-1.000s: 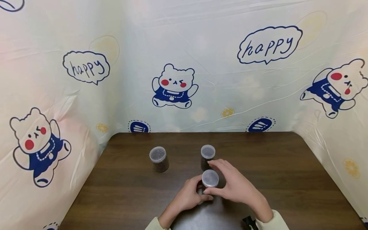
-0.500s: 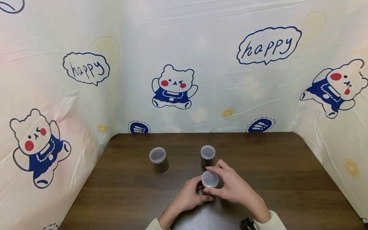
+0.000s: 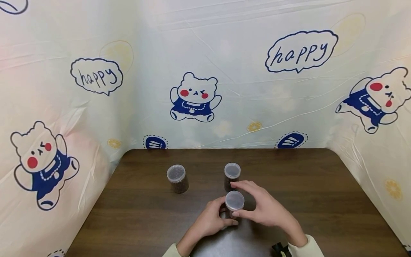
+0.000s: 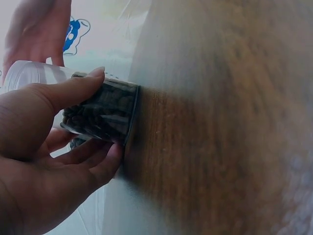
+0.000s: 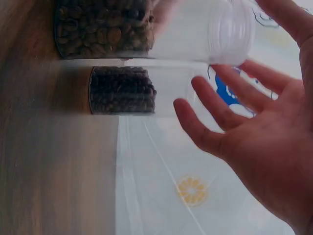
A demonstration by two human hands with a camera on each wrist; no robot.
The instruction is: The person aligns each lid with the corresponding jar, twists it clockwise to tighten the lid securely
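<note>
A clear jar with a translucent screw lid stands upright near the table's middle, partly filled with what look like coffee beans. My left hand grips its lower body, thumb on one side and fingers curled round the other, as the left wrist view shows. Around the lid my right hand is spread, its fingers loosely bent and apart from the lid; the thumb is close to the rim, and contact there is unclear. Just behind stands a second lidded jar of darker beans.
To the left, a third lidded jar with dark contents stands on the brown wooden table. A small black object is by my right sleeve. Printed cloth hangs behind the table and at both sides.
Half a second ago my right fingers were closed in on the lid; now they have spread away from it. My left hand and the jars stay in place.
</note>
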